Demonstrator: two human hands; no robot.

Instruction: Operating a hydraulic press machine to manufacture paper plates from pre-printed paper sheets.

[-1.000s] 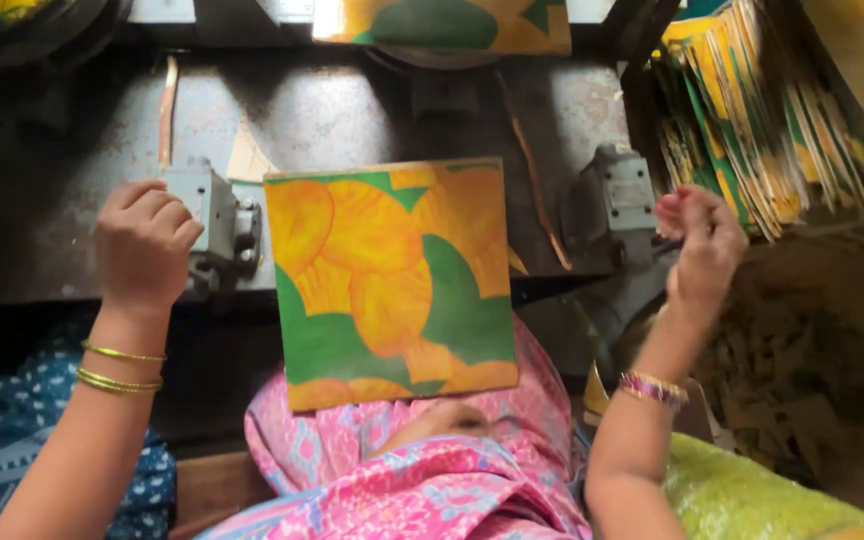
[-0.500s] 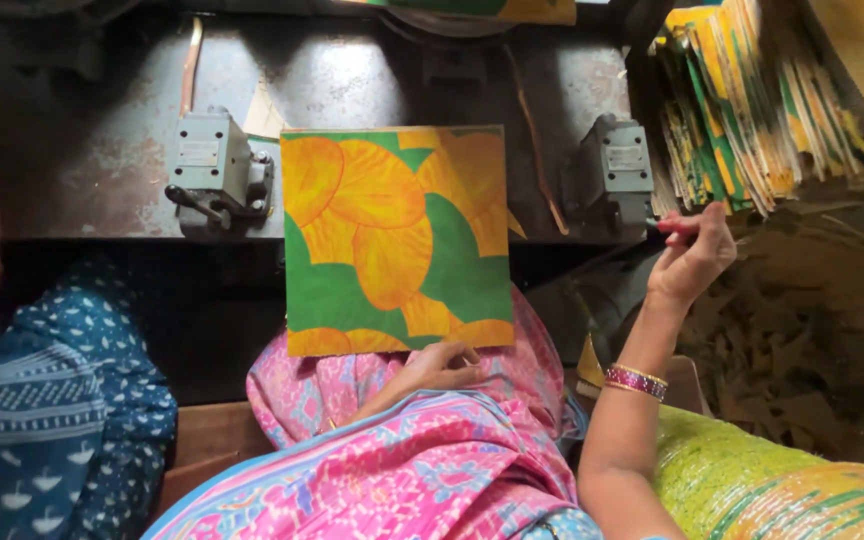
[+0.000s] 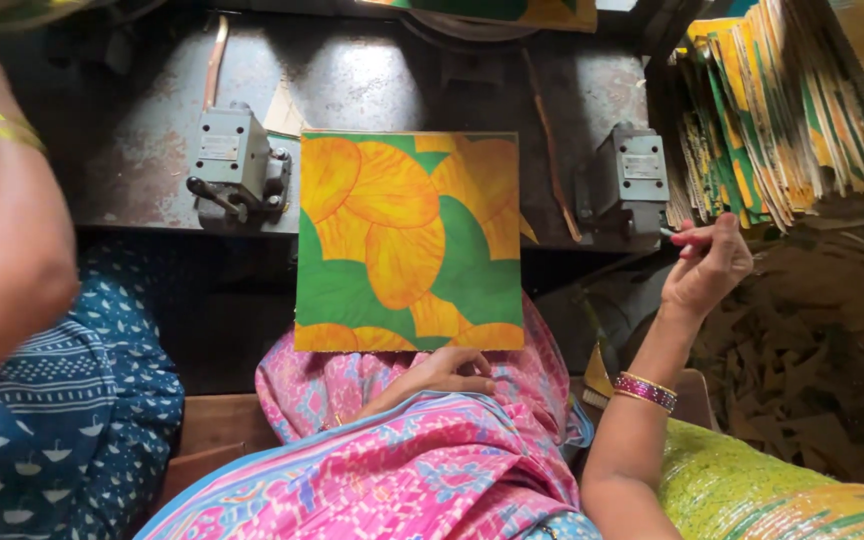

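The square card sheet [image 3: 409, 240], printed with flat orange rounds over green, lies with its far part on the grey metal machine bed [image 3: 142, 170] and its near edge hanging over my lap. Its surface looks smooth and stiff, its corners sharp. My left hand [image 3: 444, 370] rests just under that near edge on the pink patterned cloth [image 3: 422, 470], fingers loosely curled and close together; whether the fingertips touch the card's underside I cannot tell, since the sheet covers them. My right hand [image 3: 710, 265] is raised near the right switch box [image 3: 632, 180], thumb and forefinger pressed together on something small and thin that I cannot make out. A beaded bangle [image 3: 646, 390] circles that wrist. The bed is worn and blotchy, with a second boxy grey switch [image 3: 232, 165] on the left. To the right, a ragged stack of printed sheets [image 3: 782, 120] is cut off by the frame. Another person's forearm [image 3: 2, 240] crosses the left edge, only partly seen.
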